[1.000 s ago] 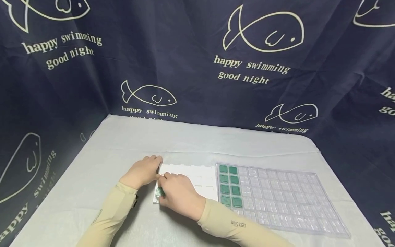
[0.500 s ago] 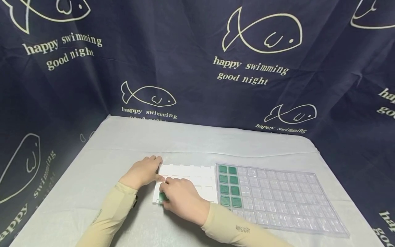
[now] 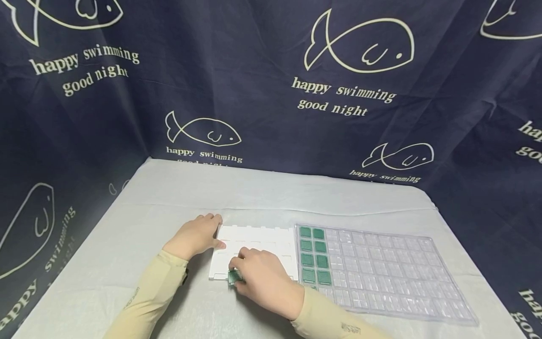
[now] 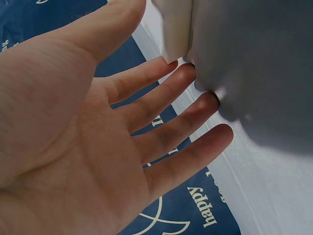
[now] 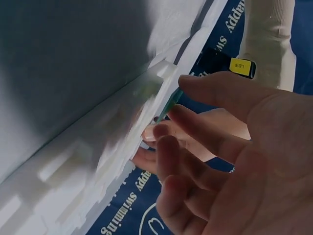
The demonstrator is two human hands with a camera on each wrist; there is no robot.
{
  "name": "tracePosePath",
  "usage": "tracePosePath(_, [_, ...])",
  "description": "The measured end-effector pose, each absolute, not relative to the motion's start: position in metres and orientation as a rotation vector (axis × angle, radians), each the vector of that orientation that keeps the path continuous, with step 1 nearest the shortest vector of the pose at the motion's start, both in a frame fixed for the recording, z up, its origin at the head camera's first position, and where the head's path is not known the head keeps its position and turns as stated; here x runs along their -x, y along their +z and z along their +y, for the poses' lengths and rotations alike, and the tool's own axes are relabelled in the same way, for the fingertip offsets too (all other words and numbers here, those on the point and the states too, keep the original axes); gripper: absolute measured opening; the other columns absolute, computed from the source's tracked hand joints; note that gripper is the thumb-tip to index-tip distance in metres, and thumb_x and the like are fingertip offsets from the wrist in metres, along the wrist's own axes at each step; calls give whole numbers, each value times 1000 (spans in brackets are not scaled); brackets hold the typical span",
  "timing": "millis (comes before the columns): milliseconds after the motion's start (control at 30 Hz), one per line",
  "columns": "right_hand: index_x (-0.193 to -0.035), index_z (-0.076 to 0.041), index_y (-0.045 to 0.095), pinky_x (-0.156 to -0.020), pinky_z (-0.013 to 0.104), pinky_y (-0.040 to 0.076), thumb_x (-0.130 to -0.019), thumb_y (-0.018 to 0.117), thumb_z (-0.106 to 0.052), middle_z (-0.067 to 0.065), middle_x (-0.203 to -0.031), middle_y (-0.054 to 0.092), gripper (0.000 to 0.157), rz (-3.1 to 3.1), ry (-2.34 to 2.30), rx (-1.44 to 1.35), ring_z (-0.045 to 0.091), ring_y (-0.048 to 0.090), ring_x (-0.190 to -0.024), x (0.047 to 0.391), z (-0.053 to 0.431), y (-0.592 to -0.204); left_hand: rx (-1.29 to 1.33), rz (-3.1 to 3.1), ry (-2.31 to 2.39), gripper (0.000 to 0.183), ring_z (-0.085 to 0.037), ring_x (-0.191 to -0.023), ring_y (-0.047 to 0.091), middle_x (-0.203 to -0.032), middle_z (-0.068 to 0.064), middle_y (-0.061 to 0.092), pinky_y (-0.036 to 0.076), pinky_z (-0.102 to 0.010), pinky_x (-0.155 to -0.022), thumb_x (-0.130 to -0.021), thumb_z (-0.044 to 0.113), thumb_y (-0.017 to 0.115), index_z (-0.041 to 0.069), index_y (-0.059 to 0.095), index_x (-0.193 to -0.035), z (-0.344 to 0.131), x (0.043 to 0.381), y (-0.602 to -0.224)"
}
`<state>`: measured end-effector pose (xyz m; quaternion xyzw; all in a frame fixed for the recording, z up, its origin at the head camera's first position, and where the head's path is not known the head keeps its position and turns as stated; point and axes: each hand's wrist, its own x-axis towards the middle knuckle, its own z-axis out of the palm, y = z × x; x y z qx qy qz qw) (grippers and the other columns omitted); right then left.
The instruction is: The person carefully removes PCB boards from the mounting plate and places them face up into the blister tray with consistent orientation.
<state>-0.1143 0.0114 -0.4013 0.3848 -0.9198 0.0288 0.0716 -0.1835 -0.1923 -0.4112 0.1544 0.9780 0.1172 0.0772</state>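
Note:
My right hand pinches a small green circuit board between thumb and fingers. The board is tilted over the front edge of a white tray; in the right wrist view it shows as a thin green edge. My left hand rests at the white tray's left edge, its thumb on the tray's top. The left wrist view shows that hand's fingers straight, with a fingertip touching the pale edge. Part of the white tray lies hidden behind my right hand.
Right of the white tray lies a clear plastic tray with many compartments. Several green boards fill its two left columns. A pale cloth covers the table, and a dark blue fish-print curtain hangs behind and at the sides.
My right hand has moved right and toward the front, drawing the green board from the white tray's left part to past its front edge. My left hand has stayed in place.

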Motion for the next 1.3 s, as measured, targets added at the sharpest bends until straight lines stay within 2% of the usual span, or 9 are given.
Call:
tracePosePath(233, [-102, -24, 74, -54, 18, 40, -80, 85, -29, -9, -85, 66, 25, -2831, 149, -1095, 3, 57, -64, 109, 28, -401, -454, 2926, 353, 58, -35, -101, 64, -110, -15, 66, 56, -53, -87, -81, 38, 84, 2, 60, -121, -192, 184, -410])
tracePosePath(433, [-101, -24, 73, -56, 19, 43, -80, 85, -29, -10, -86, 67, 25, -2840, 186, -1074, 2, 57, -67, 107, 41, -401, -451, 2925, 353, 55, -34, -99, 63, -107, -13, 65, 55, -52, -87, -81, 37, 83, 3, 60, -118, -193, 184, -410])
tracePosePath(833, [-103, -21, 74, -55, 18, 42, -79, 86, -26, -8, -91, 68, 27, -2897, 305, -974, -1, 49, -64, 103, 74, -400, -445, 2917, 355, 58, -34, -99, 63, -108, -13, 65, 55, -53, -87, -82, 37, 83, 2, 59, -122, -193, 184, -407])
tracePosePath(1133, [-102, -23, 73, -55, 19, 41, -79, 86, -27, -10, -89, 65, 27, -2907, 346, -833, -1, 47, -66, 103, 102, -408, -433, 2901, 359, 61, -35, -102, 63, -111, -14, 65, 55, -54, -88, -82, 38, 82, 2, 58, -125, -192, 184, -405])
tracePosePath(1300, [-102, -22, 74, -57, 19, 47, -79, 87, -27, -10, -94, 67, 27, -2963, 369, -739, 2, 60, -72, 101, 120, -412, -429, 2897, 371, 60, -34, -101, 63, -110, -14, 65, 55, -54, -87, -82, 37, 82, 2, 58, -125, -190, 182, -407])
